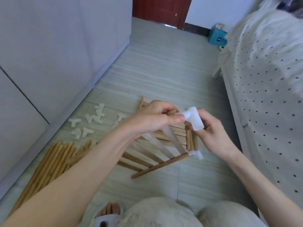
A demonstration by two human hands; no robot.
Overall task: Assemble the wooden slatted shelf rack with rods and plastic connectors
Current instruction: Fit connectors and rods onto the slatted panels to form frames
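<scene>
A person's knees (pixel 164 213) fill the bottom edge. Above them, the left hand (pixel 154 117) curls around a rod end while the right hand (pixel 213 128) pinches a white plastic connector (pixel 194 118) against it. Beneath lies the wooden slatted shelf panel (pixel 157 148) on the floor (pixel 164 71), its long axis running diagonally away. Loose rods (pixel 54 159) and spare connectors (pixel 88 123) lie left.

A white wardrobe (pixel 49 54) lines the left side of the pale striped floor (pixel 164 71). A bed with a dotted white cover (pixel 265 89) stands on the right. A teal box (pixel 217 37) sits beside the dark red door (pixel 161 10).
</scene>
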